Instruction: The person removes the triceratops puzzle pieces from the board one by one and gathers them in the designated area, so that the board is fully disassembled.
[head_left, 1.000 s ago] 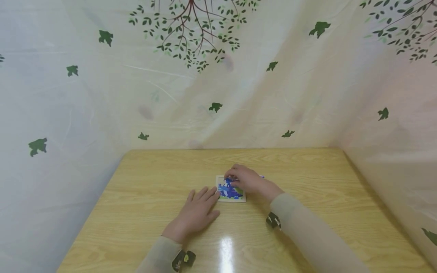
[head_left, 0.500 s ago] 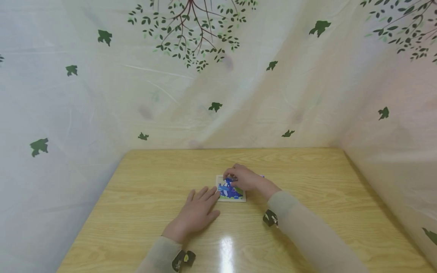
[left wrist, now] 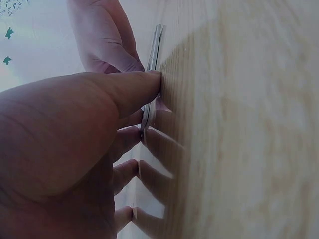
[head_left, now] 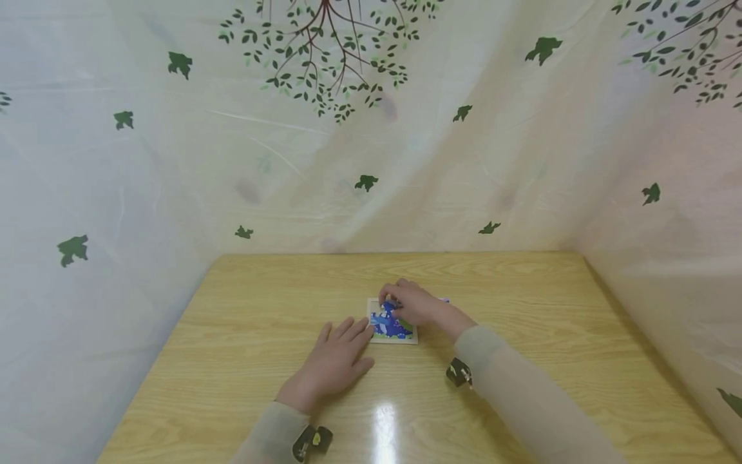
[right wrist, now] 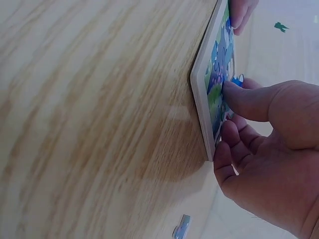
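A small jigsaw puzzle (head_left: 390, 325) with a blue dinosaur picture lies in a pale-rimmed tray (head_left: 400, 341) at mid-table. My right hand (head_left: 416, 304) is over its upper part, thumb and fingers curled. Between them, in the right wrist view, a blue puzzle piece (right wrist: 238, 79) sticks up at the picture, pinched beside the thumb. How well it sits is hidden by the fingers. My left hand (head_left: 335, 361) lies spread on the table, fingertips touching the tray's left edge. In the left wrist view, the left thumb (left wrist: 142, 87) also reaches that edge.
A loose puzzle piece (right wrist: 182, 227) lies on the wooden table (head_left: 261, 290) beyond the right hand; only a bit of it shows in the head view. Pale curtains (head_left: 290, 161) printed with leaves surround the table's back and sides.
My right wrist has shifted very slightly left, its fingers staying at the same spot on the puzzle. The left hand has not moved.
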Demonstrator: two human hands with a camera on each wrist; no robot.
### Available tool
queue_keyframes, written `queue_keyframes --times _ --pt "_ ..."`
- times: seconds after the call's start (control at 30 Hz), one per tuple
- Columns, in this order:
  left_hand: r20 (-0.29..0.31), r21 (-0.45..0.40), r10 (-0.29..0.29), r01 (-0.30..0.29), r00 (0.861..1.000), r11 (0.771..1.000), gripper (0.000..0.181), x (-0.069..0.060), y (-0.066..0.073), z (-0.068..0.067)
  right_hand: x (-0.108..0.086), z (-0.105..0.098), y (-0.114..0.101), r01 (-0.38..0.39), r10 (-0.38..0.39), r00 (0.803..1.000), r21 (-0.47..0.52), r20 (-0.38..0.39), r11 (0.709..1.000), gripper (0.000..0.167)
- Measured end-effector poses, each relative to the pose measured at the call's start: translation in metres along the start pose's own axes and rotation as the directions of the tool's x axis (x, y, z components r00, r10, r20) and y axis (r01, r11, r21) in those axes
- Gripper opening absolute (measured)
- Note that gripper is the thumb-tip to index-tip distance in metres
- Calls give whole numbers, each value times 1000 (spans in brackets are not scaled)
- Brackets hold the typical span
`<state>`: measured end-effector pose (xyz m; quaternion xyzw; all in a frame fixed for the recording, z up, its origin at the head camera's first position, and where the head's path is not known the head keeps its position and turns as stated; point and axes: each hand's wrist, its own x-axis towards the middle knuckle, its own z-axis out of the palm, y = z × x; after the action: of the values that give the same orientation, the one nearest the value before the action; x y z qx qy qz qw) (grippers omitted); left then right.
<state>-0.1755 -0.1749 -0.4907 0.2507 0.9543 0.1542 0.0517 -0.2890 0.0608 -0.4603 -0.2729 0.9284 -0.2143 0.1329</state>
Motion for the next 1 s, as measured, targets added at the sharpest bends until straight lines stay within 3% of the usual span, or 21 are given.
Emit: queue_keyframes --times 0.57,0.8,1.0 --pt "-10 -14 9 -9 1000 1000 65 -2 2 -2 -11 2 -9 8 -11 996 -31 -93 999 21" --pt "-7 -11 5 -5 1000 1000 67 -1 2 -2 -10 4 -7 -51 44 990 -49 -136 997 29" --pt "-8 -8 6 -6 1000 1000 67 -3 2 -2 -9 6 -5 -116 98 982 -107 -161 988 21"
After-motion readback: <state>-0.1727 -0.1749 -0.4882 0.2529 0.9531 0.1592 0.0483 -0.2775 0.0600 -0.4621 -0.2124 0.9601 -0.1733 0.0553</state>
